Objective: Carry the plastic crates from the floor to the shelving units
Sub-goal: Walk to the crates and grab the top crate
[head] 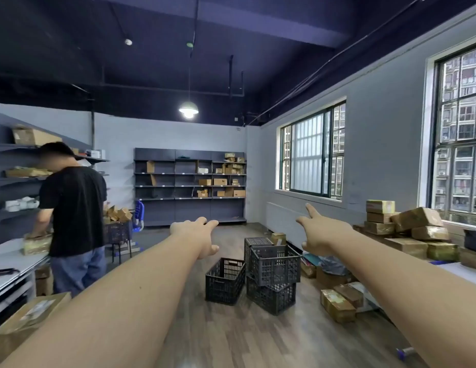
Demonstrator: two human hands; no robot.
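Observation:
Several black plastic crates stand on the wood floor ahead of me. A single crate (225, 280) sits on the left. To its right one crate (274, 264) rests tilted on top of a lower crate (271, 297), with another crate (256, 243) behind them. Both my arms stretch forward above them. My left hand (198, 235) is empty with fingers spread, above and behind the single crate. Off to the right of the stack my right hand (320, 231) is empty too, fingers apart. Dark shelving units (190, 185) line the far wall, partly filled with cardboard boxes.
A person in a black shirt (72, 208) works at a table (8, 264) on the left, beside more shelves. A crate of boxes on a stand (117, 229) sits past them. Taped parcels (407, 229) pile up on the right table, with others (337, 304) on the floor.

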